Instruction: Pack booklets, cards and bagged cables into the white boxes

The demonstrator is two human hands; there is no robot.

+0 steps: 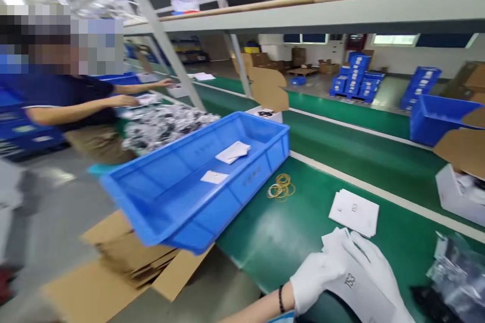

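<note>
My left hand (316, 277), in a white glove with a dark bead bracelet at the wrist, is closed on the near side of some white leaflets (354, 282) printed "TS3". Gloved in white too, my right hand (381, 270) grips their far side, and the sheets bend between both hands above the front of the green bench. Just beyond my hands lies a small stack of the same leaflets (356, 209). Several tan rubber bands (281, 186) rest on the bench to the left of it.
A long blue bin (242, 186) holding a few white papers juts over the bench's left end. Below it sits an open cardboard box (94, 282). Clear plastic bags (460, 272) lie at right, near an open white box (454, 192). A co-worker (76, 96) reaches over a heap at far left.
</note>
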